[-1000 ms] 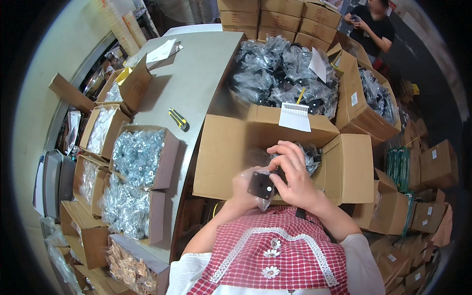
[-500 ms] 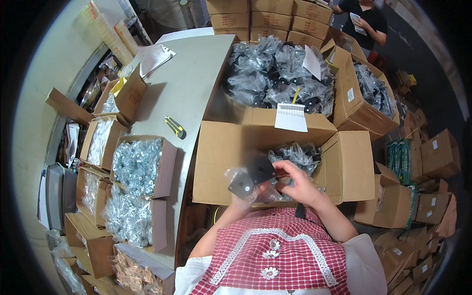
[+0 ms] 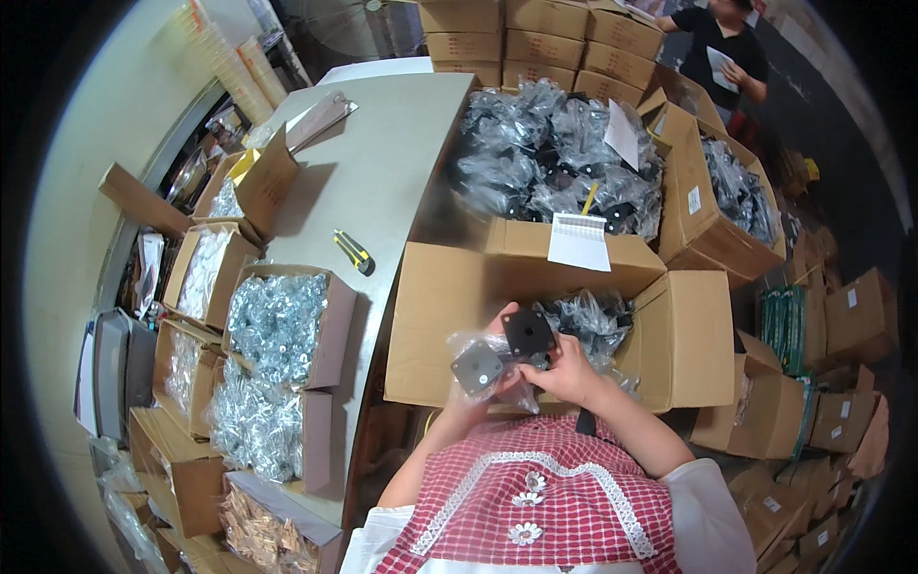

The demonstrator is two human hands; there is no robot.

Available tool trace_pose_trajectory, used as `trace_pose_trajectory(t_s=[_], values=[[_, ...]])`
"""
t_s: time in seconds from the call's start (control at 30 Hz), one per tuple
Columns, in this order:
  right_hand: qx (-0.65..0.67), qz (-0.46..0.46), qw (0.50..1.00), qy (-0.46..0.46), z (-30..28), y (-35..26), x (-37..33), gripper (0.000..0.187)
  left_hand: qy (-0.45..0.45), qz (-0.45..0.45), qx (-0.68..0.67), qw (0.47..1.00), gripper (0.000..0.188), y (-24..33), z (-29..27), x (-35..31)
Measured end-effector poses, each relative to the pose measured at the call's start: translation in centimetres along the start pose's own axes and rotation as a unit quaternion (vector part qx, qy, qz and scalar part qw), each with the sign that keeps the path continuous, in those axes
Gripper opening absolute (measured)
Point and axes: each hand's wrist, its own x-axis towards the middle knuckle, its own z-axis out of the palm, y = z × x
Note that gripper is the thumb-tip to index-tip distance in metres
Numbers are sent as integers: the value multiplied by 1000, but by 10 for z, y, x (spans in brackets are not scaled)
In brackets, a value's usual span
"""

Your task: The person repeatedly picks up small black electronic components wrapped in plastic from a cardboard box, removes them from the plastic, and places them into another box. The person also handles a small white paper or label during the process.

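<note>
A black square plate with corner holes (image 3: 540, 328) is held up in front of my chest, over the near side of an open cardboard box (image 3: 430, 330). Beside it, a second, greyish square plate (image 3: 470, 375) sits inside a clear plastic bag (image 3: 522, 398). My left hand (image 3: 465, 411) is closed round the bagged plate from beneath, largely hidden by plastic and plates; its fingertips show behind the black plate. My right hand (image 3: 577, 375) pinches the black plate's right lower edge. In the box lie several clear bags with dark parts (image 3: 595, 320).
Beyond stands a big box of bagged black parts (image 3: 516, 124), a paper sheet (image 3: 579, 244) on its near edge. A yellow-black utility knife (image 3: 354, 253) lies on the grey table (image 3: 382, 134). Boxes of bagged hardware (image 3: 277, 320) line its left. Another person (image 3: 722, 57) stands far right.
The black plate has turned flatter toward me, and my right hand has shifted down its edge. The whole view has slid slightly right and down.
</note>
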Motion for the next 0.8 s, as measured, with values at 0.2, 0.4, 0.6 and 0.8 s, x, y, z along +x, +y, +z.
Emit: trace_pose_trajectory(t_s=[0.2,0.4,0.6,0.8], values=[[-58,-142,988,15,8,-8,30,36,157,50,-29,986,52,7,-12,-21],[-51,-178,982,27,19,-25,71,25,271,146,-82,948,35,-5,-47,-29],[170,7,985,35,45,-25,142,30,293,149,-175,928,35,-9,-52,-53],[173,179,949,-196,145,16,293,32,283,113,-205,930,38,-29,-50,-53]])
